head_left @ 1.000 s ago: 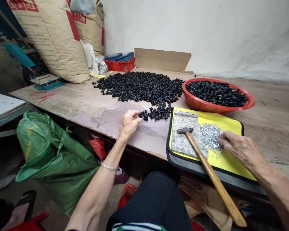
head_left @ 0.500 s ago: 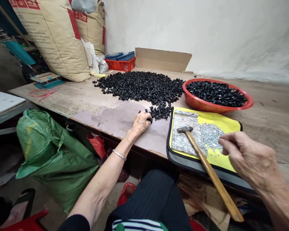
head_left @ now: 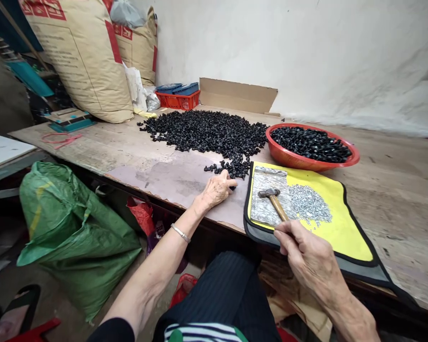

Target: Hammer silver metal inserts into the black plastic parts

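My left hand rests low over the table at the near edge of a heap of small black plastic pieces. Its fingers are closed on one such piece, of which only a dark bit shows. My right hand is wrapped round the wooden handle of a hammer, hiding the handle's lower part. The hammer head lies over a grey, worn block on a yellow mat with black edging. Beside the block is a pile of tiny shiny metal bits.
A red basin full of black pieces stands behind the mat. At the back are a red basket with blue lids and a cardboard strip. Large paper sacks stand left; a green sack sits below the table edge.
My right hand has moved left from beside the metal bits onto the hammer handle. My left hand has shifted slightly right and nearer to me. The view has turned a little.
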Demonstrator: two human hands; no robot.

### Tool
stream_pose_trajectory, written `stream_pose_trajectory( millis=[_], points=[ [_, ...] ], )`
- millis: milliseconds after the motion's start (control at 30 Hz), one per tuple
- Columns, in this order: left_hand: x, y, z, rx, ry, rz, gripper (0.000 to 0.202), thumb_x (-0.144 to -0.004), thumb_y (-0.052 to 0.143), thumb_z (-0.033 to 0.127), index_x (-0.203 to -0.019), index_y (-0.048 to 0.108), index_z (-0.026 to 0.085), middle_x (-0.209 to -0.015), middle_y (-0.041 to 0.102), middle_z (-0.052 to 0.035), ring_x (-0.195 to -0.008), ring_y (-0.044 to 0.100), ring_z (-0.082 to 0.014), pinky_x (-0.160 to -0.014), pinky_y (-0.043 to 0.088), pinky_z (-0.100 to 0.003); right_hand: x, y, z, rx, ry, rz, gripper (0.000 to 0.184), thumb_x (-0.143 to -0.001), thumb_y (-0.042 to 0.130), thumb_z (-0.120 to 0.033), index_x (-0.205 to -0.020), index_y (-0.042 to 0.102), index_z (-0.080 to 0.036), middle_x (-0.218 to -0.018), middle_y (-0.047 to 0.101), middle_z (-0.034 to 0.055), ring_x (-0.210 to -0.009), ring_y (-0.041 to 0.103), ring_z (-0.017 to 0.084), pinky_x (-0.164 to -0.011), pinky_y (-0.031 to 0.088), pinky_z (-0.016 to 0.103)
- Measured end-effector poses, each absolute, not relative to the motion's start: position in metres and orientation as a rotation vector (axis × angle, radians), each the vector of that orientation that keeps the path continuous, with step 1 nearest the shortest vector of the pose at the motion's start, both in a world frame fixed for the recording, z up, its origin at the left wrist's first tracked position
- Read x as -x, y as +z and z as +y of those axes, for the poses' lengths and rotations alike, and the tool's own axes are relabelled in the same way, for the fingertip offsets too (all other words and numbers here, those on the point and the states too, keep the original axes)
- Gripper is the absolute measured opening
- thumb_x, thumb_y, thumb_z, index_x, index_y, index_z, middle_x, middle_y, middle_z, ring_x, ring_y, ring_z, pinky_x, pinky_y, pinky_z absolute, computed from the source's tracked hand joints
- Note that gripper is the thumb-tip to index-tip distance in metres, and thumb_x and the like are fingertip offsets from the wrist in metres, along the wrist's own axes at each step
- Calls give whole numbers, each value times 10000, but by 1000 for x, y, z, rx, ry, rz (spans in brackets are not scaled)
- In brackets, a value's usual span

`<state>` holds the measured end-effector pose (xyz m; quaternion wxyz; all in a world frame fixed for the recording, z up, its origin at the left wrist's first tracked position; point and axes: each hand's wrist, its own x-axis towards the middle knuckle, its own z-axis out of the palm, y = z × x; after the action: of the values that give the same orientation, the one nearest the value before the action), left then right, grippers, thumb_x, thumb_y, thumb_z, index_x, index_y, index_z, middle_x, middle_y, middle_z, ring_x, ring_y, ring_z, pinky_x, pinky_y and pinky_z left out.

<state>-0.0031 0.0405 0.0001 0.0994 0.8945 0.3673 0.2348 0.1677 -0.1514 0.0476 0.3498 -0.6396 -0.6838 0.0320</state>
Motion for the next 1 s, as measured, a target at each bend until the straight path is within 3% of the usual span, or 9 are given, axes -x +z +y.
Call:
stream_pose_trajectory(
  millis=[100,233,300,400,500,767,1000],
  points=[
    [-5,4,40,-2593,688,1143,163,-763,525,146,-758,676,209,-925,518,-59,-708,512,-156,-584,371,-274,-161,46,-155,1665,126,-1747,169,-850,438,-289,-712,508,-222,-580,571,-8,-484,525,119,-483,402,237],
    [-11,10,32,-2070,1115,1147,61,-675,630,127,-660,640,185,-767,533,-16,-680,511,-129,-614,403,-254,-159,46,-157,1679,157,-1720,173,-842,442,-291,-701,513,-218,-570,567,-11,-478,519,117,-483,403,236],
    [-12,16,19,-1588,1310,1054,37,-660,659,168,-678,628,172,-683,527,12,-565,480,-94,-534,402,-234,-159,47,-157,1700,193,-1684,172,-831,450,-300,-694,514,-217,-541,547,-21,-454,503,112,-474,399,234],
    [-10,23,-10,-894,1282,846,152,-675,668,263,-735,596,144,-582,521,34,-400,410,-62,-372,343,-202,-157,50,-156,1724,306,-1610,174,-813,460,-311,-675,506,-216,-477,503,-42,-403,463,103,-441,381,228],
    [-8,25,-44,-590,1149,682,170,-672,686,219,-734,564,118,-650,609,-19,-436,502,-69,-409,448,-201,-152,52,-155,1725,420,-1537,176,-811,469,-325,-684,510,-210,-485,515,-38,-411,466,102,-442,378,229],
    [-3,26,-95,-381,1016,563,97,-769,613,177,-773,537,117,-585,614,-36,-416,533,-88,-393,492,-203,-139,56,-153,1631,598,-1424,175,-815,505,-334,-712,541,-197,-527,542,-22,-475,505,107,-445,375,222],
    [-6,26,-110,-398,990,590,193,-718,674,201,-851,577,99,-589,620,-40,-417,535,-93,-391,503,-215,-131,55,-152,1578,577,-1362,160,-817,520,-315,-738,568,-184,-556,556,-17,-488,513,107,-456,392,225]
  ],
)
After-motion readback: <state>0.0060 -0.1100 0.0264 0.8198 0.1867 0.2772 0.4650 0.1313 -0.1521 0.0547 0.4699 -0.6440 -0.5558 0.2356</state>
